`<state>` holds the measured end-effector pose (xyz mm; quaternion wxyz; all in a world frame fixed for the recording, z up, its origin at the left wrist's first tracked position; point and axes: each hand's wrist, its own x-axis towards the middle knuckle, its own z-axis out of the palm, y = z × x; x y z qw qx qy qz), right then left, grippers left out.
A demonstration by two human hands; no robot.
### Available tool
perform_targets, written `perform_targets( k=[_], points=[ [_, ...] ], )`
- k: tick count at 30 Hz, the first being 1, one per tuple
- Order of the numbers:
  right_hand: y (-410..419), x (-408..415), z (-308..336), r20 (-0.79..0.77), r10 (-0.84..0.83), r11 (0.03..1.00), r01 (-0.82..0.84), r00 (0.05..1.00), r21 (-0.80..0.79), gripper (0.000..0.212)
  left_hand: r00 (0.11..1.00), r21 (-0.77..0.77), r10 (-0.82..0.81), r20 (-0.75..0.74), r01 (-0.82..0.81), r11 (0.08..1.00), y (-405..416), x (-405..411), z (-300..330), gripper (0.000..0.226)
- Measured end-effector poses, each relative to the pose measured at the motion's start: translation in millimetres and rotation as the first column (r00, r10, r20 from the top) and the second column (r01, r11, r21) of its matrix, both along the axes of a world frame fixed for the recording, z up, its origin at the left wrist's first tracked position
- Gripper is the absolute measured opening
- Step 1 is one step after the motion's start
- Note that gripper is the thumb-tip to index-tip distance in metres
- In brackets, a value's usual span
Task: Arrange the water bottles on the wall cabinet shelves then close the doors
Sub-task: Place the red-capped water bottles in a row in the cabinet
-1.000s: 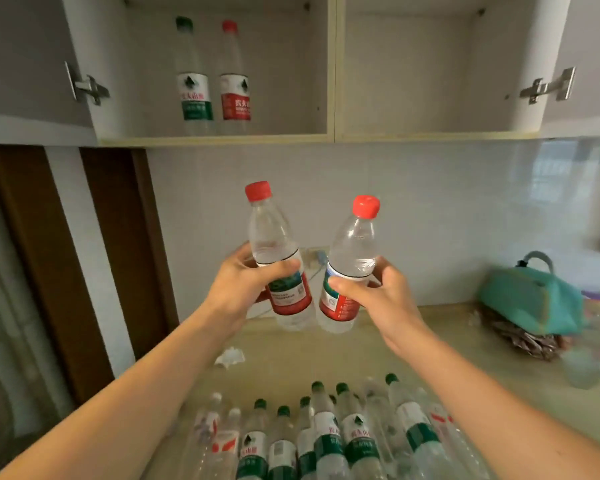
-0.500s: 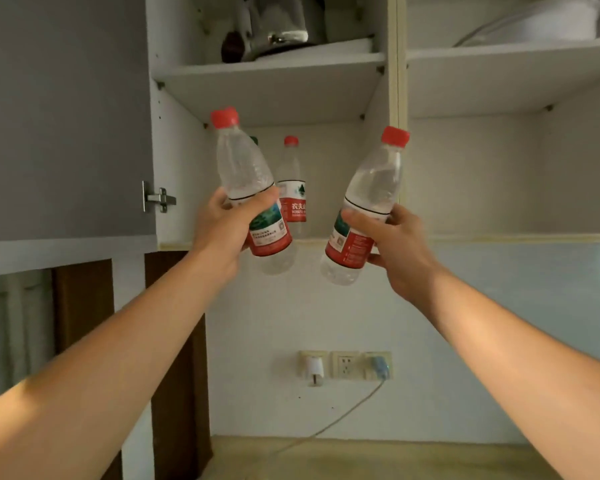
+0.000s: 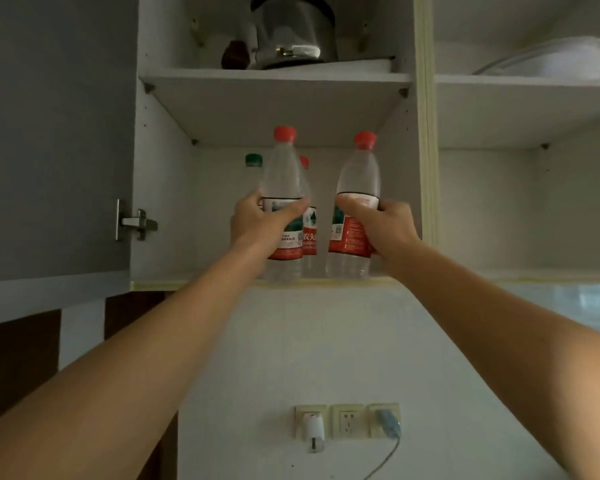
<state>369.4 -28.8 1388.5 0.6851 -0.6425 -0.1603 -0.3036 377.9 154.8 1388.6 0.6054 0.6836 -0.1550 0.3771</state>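
A white wall cabinet (image 3: 426, 168) with its doors standing open is filling the upper half of the frame, above a pale wall carrying a row of sockets (image 3: 347, 421) at the bottom centre. The grey left door (image 3: 49, 133) is hanging open at the upper left, with a metal hinge (image 3: 134, 221) on its inner edge. Both arms are reaching up from the lower corners toward the left compartment's lower shelf (image 3: 222, 281) at centre frame. The left hand (image 3: 262, 223) is wrapping its fingers and thumb round the label of a red-capped water bottle (image 3: 283, 188), holding it upright, its base at the shelf's front edge; whether it is touching the board cannot be told. The right hand (image 3: 383, 225) is gripping a second red-capped bottle (image 3: 355, 188) the same way, just to the right, leaning slightly left. Behind them, at the back of the same shelf, a third red-capped bottle (image 3: 309, 233) is showing between the two held ones, and a green cap (image 3: 253, 160) is peeking out left of the left hand's bottle. On the shelf above, a metal kettle (image 3: 293, 32) is sitting at top centre, and a white basin (image 3: 568, 60) is lying in the right compartment at the upper right.
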Motion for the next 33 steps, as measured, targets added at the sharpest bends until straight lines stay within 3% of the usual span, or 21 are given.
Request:
perform_targets(
  k=[7,14,23,33],
  points=[
    [4.1,40.0,-6.1,0.078,-0.055,0.997,0.059,0.995,-0.044,0.032,0.990,0.115,0.132,0.056,-0.137,0.984,-16.2,44.8,-9.6,0.055],
    [-3.5,69.5,-5.7,0.073,-0.068,0.978,0.081,0.995,-0.192,0.040,0.997,0.172,0.076,0.034,-0.081,0.982,-24.1,71.5,-9.0,0.054],
    [-8.9,93.0,0.1,-0.054,-0.099,0.932,0.073,0.994,-0.356,0.055,0.995,0.183,0.081,-0.057,-0.069,0.981,-43.6,86.3,-4.8,0.063],
    [-0.6,82.8,0.6,-0.111,-0.133,0.932,0.087,0.985,-0.352,0.062,0.974,0.212,0.070,-0.216,-0.024,0.977,-55.6,92.6,1.9,0.077]
  ],
)
